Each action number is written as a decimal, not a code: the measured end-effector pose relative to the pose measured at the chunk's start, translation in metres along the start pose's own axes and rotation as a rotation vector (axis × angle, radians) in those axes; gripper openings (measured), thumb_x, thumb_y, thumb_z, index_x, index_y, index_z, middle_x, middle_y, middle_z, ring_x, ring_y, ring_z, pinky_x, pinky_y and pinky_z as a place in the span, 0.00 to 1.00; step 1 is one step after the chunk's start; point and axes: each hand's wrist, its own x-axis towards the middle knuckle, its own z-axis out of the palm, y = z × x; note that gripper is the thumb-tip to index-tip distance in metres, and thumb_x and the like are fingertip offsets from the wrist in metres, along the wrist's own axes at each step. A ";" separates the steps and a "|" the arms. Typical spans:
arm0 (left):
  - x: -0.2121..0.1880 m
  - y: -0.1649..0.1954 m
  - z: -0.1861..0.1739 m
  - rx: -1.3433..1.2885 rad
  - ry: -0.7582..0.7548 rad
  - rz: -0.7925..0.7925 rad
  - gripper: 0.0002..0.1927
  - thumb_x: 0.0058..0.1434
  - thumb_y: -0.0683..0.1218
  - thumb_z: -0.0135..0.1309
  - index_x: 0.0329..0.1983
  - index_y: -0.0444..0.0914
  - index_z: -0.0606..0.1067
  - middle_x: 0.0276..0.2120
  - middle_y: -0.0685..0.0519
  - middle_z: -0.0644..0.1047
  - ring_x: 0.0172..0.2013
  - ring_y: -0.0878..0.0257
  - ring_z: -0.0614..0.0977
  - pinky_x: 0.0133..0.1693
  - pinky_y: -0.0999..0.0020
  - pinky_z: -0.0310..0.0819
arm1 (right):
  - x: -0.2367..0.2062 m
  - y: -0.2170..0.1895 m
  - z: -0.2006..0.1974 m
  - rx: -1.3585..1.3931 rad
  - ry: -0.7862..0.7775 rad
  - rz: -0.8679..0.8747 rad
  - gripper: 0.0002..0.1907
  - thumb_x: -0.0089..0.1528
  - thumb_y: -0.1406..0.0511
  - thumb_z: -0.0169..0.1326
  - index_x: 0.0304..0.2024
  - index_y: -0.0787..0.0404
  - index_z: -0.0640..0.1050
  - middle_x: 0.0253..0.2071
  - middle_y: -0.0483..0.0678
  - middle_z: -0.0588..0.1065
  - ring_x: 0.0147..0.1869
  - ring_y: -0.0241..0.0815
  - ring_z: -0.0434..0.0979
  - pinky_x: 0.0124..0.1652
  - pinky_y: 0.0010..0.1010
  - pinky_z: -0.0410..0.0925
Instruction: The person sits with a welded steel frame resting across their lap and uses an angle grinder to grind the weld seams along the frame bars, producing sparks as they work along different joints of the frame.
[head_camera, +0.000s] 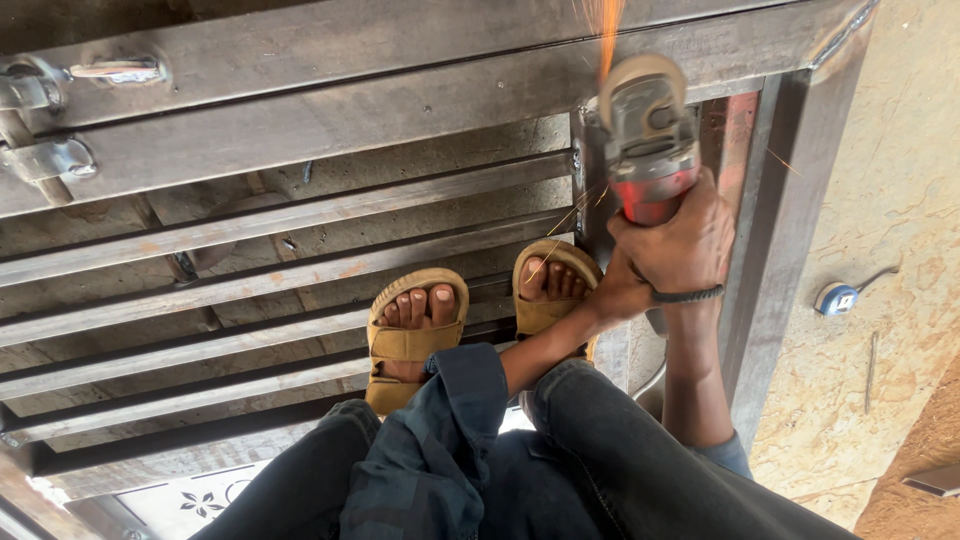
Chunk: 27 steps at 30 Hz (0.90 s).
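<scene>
My right hand (680, 245) is wrapped tight round the red angle grinder (648, 140); my left hand (618, 292) grips it from below. Its disc sparks against the steel gate frame (400, 110), above my sandals (415, 335).

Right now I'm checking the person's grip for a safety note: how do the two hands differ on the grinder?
The right hand wraps the grinder body from above, knuckles showing; the left hand sits lower, mostly hidden beneath it. The right wrist has a dark band; the left shows none. The left forearm crosses in from a rolled blue sleeve; the right runs straight up. Both are bare and gloveless.
</scene>
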 end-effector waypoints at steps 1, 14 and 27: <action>0.000 -0.001 0.000 -0.002 0.005 -0.007 0.48 0.49 0.45 0.72 0.68 0.31 0.58 0.56 0.47 0.73 0.57 0.61 0.76 0.56 0.65 0.75 | 0.000 0.000 0.000 -0.026 0.038 0.005 0.31 0.45 0.61 0.74 0.43 0.71 0.75 0.36 0.64 0.79 0.41 0.64 0.81 0.42 0.49 0.72; 0.000 0.012 0.004 0.022 -0.001 0.064 0.42 0.53 0.44 0.72 0.67 0.31 0.63 0.58 0.47 0.73 0.58 0.60 0.77 0.58 0.62 0.75 | 0.003 -0.009 -0.005 0.084 -0.070 -0.051 0.31 0.45 0.62 0.72 0.45 0.71 0.75 0.39 0.63 0.79 0.43 0.61 0.82 0.43 0.46 0.73; 0.001 -0.002 -0.002 0.080 -0.011 -0.058 0.37 0.52 0.43 0.73 0.61 0.24 0.68 0.50 0.41 0.75 0.52 0.57 0.80 0.54 0.61 0.77 | 0.005 0.004 0.000 0.055 -0.004 -0.008 0.30 0.45 0.61 0.74 0.42 0.70 0.75 0.37 0.61 0.80 0.41 0.60 0.83 0.42 0.46 0.74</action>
